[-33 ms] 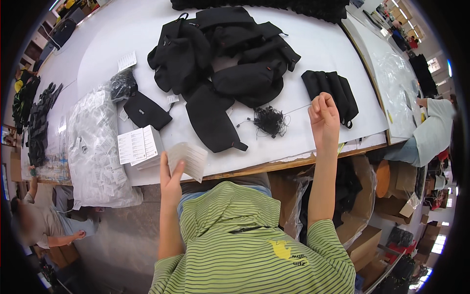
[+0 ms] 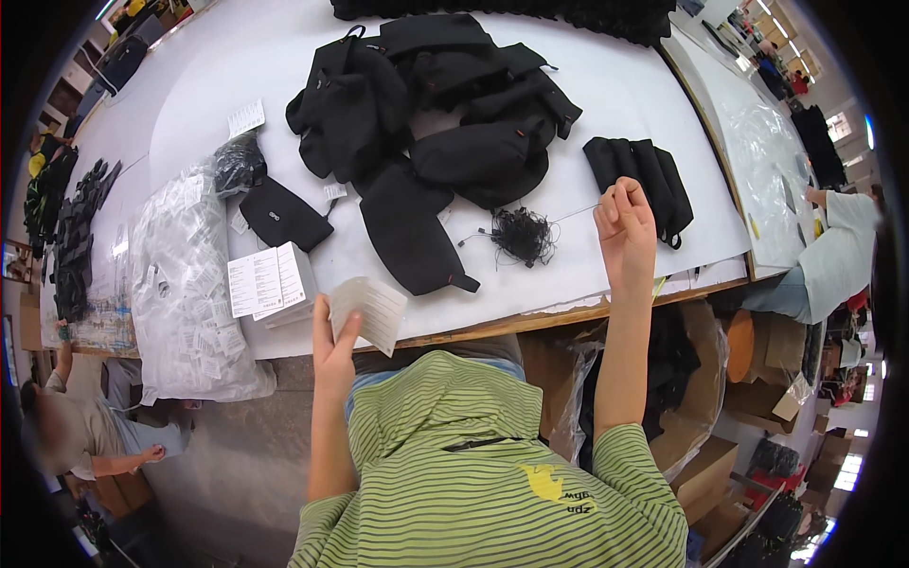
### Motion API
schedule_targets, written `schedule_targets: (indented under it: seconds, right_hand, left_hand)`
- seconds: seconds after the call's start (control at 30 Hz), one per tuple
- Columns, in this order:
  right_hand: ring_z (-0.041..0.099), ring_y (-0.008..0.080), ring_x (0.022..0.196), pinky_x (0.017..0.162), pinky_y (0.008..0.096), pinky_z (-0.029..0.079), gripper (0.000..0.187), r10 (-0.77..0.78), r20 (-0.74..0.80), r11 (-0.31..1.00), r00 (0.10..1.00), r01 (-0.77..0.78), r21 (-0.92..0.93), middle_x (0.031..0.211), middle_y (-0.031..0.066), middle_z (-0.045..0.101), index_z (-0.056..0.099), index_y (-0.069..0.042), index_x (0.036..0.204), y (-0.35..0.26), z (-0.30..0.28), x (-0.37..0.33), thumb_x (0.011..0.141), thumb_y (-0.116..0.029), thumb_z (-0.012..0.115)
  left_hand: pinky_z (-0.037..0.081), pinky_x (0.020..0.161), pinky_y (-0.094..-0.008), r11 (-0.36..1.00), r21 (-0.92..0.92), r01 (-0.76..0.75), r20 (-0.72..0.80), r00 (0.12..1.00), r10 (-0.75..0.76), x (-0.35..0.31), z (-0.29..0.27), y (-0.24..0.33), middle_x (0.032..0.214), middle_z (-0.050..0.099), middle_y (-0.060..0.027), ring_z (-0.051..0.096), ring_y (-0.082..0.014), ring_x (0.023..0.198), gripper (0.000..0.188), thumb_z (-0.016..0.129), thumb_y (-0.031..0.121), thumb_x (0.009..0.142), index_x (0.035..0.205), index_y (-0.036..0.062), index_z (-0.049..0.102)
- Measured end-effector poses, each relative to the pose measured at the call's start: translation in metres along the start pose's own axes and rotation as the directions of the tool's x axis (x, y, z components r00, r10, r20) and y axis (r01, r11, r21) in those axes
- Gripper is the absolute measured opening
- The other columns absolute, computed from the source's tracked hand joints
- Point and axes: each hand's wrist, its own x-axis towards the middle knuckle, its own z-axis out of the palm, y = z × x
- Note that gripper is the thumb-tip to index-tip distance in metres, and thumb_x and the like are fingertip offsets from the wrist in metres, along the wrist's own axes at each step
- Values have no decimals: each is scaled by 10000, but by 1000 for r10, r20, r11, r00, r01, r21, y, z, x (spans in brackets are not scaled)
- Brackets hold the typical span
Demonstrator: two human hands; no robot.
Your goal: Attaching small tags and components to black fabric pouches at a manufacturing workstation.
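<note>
My left hand (image 2: pixel 331 348) is raised at the table's front edge and holds a small stack of white paper tags (image 2: pixel 371 309). My right hand (image 2: pixel 625 225) is lifted over the table, its fingertips pinched on a thin black string that runs left to a tangle of black strings (image 2: pixel 523 235). A flat black bag (image 2: pixel 407 232) lies between my hands, in front of a big pile of black bags (image 2: pixel 445 104). A row of folded black pouches (image 2: pixel 639 170) sits just behind my right hand.
A stack of white printed cards (image 2: pixel 268 281), a small black pouch (image 2: pixel 281 216) and a clear plastic bag of tags (image 2: pixel 185 284) lie on the white table (image 2: pixel 615 85) at my left. A person (image 2: pixel 843 251) works at the right; another (image 2: pixel 80 431) sits lower left. Cardboard boxes (image 2: pixel 705 473) stand under the table.
</note>
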Motion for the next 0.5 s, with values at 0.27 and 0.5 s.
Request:
schedule_targets:
  seconds: [0.27,0.5]
  right_hand:
    - [406,59,608,560,210,311,198,-1,14,945,1000,6,-327,661,-4,469,478,-50,1092,-4,31,-13,919,-37,573]
    - [482,102,668,616,218,386,214,-252,192,894,948,304,-329,759,55,548,457,-32,1136,-37,66,22,932,-17,522]
  left_hand:
    - [397,850,-260,993,81,85,213,972,-100,-13,18,20,1014,545,-68,498,-136,976,574,746,246,809,1227,102,381]
    - [467,783,-325,962,261,87,346,921,-177,-13,22,19,1000,594,-114,585,-188,923,725,801,284,752,1288,134,336]
